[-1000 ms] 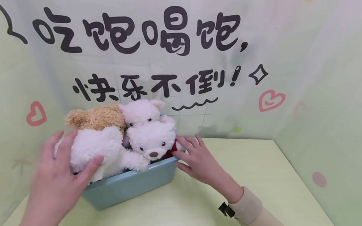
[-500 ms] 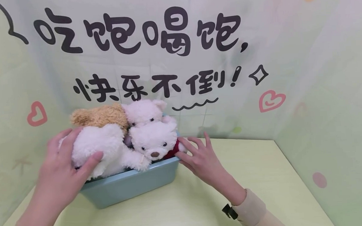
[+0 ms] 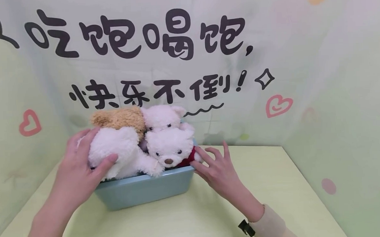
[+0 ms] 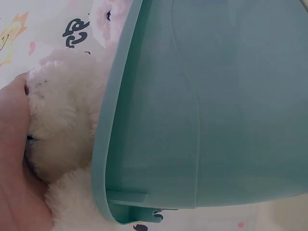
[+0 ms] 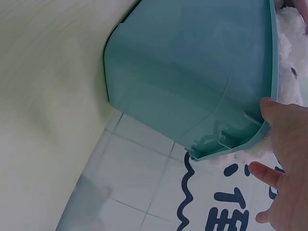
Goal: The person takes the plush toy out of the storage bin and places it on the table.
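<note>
A light blue plastic bin stands on the table, filled with plush toys. My left hand grips the head of a white plush bear at the bin's left end, thumb in front and fingers over its far side. At the right front corner my right hand touches the rim with its thumb, its other fingers spread and loosely bent. Beside it lies a white plush bear in red clothing. Behind are a pale pink plush toy and a curly brown plush toy.
The pale green table extends in front and to the right. A printed wall with black lettering rises close behind the bin, and more wall panels flank the table.
The bin with its plush toys has moved right and slightly away, both hands travelling with it. The head view has turned a little right.
</note>
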Tool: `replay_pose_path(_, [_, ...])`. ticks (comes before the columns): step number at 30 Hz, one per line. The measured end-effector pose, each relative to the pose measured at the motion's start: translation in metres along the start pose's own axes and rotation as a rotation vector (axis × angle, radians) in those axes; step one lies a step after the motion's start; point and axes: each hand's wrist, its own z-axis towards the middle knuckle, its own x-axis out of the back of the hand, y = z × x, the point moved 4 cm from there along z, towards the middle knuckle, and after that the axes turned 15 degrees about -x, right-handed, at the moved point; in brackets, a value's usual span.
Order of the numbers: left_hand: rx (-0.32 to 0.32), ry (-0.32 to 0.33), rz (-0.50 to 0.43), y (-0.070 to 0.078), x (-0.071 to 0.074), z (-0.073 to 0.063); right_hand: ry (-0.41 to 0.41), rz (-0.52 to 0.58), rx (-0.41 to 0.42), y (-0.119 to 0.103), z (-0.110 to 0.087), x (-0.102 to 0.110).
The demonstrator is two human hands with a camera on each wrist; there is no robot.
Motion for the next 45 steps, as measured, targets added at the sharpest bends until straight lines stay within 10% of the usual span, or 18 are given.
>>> replay_pose_path(31, [-0.083, -0.144, -0.026, 0.011, -0.045, 0.039, -0.002, 0.031, -0.092, 0.029, -0.036, 0.025])
replay_pose_path(45, [-0.243, -0.083, 0.06, 0.027, -0.036, 0.045, 0.069, 0.102, -0.034, 0.02, 0.021, 0.047])
